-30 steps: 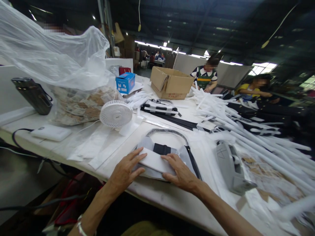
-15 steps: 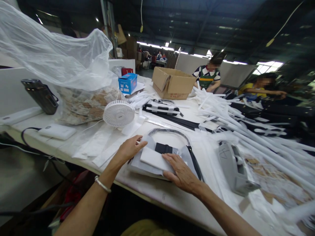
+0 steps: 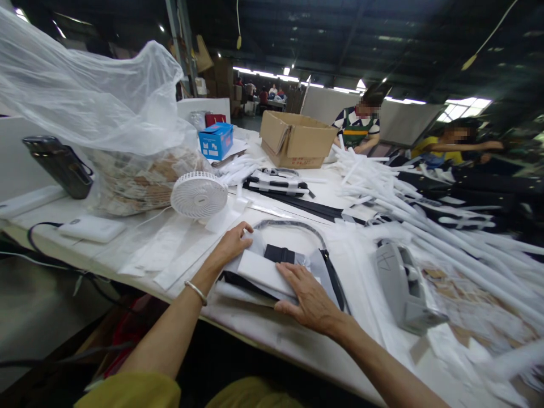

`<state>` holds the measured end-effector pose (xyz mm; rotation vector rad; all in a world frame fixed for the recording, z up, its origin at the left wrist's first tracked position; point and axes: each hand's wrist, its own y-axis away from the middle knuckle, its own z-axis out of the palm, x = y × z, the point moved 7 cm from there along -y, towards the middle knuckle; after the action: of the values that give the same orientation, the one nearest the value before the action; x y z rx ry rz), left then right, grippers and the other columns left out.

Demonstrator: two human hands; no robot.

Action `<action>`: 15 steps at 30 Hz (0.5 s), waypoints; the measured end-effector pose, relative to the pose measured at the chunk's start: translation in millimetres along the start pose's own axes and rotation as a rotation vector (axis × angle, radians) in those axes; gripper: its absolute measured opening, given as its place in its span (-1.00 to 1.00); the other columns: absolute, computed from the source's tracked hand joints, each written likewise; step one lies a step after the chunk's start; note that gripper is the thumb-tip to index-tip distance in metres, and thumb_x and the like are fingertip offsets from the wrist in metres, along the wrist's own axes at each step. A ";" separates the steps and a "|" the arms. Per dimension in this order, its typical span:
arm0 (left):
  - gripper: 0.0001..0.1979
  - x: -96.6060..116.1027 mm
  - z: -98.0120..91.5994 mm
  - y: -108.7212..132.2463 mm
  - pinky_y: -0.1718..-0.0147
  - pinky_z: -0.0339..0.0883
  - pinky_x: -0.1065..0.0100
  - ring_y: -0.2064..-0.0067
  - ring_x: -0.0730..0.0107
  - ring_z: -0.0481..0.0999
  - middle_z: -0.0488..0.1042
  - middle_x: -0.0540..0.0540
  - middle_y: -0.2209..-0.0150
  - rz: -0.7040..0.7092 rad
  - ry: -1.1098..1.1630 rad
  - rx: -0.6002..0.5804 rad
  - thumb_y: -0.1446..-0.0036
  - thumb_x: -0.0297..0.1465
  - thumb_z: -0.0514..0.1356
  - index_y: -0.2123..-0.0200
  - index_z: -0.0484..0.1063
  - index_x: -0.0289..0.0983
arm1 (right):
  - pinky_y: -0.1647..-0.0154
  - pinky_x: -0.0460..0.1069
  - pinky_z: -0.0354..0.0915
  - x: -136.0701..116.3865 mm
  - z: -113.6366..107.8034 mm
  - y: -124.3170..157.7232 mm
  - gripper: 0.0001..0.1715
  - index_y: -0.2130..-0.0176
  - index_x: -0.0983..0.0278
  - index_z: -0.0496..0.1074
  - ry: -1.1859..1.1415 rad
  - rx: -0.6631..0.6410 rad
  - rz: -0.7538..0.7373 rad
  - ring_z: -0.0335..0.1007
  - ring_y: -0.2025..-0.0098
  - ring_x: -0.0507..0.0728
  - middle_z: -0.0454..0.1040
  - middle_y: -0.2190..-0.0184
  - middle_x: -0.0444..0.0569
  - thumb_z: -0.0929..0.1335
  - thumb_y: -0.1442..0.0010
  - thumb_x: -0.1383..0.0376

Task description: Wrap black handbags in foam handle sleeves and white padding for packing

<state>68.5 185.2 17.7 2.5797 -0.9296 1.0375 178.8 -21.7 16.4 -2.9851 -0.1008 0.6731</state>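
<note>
A long white work table (image 3: 272,351) carries a heap of white padded tubes (image 3: 446,238) on the right, a corrugated cardboard box (image 3: 295,139) at far centre, and a crumpled translucent plastic bag (image 3: 102,96) on the left. Near centre lies a smooth white foam pad (image 3: 261,272) on folded grey fabric (image 3: 325,289), beside a black webbing strap (image 3: 334,280). The right hand (image 3: 308,300), fingers spread wide, presses flat on the pad, not gripping. The left hand (image 3: 229,246), fingers loosely curled, rests at the fabric's left edge, holding nothing visibly; a thin metal bangle (image 3: 195,292) circles its wrist.
</note>
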 end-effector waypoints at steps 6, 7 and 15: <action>-0.80 -8.0 -0.2 16.5 0.34 0.23 0.40 0.37 0.36 0.40 0.33 0.06 0.44 -0.009 0.025 0.057 -0.05 -0.36 0.13 0.21 0.38 -0.19 | -0.32 0.31 0.02 0.1 4.5 2.0 -0.10 -0.38 0.18 -0.07 0.042 -0.004 0.001 0.01 -0.32 0.34 0.00 -0.37 0.13 0.33 -0.23 -0.01; -0.81 -9.7 -1.3 20.7 0.33 0.23 0.39 0.37 0.35 0.41 0.34 0.06 0.43 -0.015 0.020 0.073 -0.06 -0.34 0.13 0.21 0.39 -0.19 | -0.31 0.32 0.03 -0.6 5.1 2.0 -0.12 -0.38 0.15 -0.06 0.056 -0.008 -0.005 0.03 -0.32 0.35 -0.01 -0.38 0.12 0.32 -0.24 -0.01; -0.89 -9.1 1.3 22.9 0.28 0.25 0.34 0.32 0.28 0.44 0.45 0.01 0.41 0.020 -0.068 0.078 -0.10 -0.35 0.15 0.27 0.43 -0.14 | -0.24 0.34 0.11 -3.5 8.5 -0.7 -0.29 -0.34 0.10 0.06 0.150 -0.030 -0.020 0.14 -0.23 0.36 0.06 -0.35 0.10 0.24 -0.30 -0.02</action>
<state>49.8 171.2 9.7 2.6905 -0.9514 1.0168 172.0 -20.8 10.3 -3.0462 -0.1315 0.4481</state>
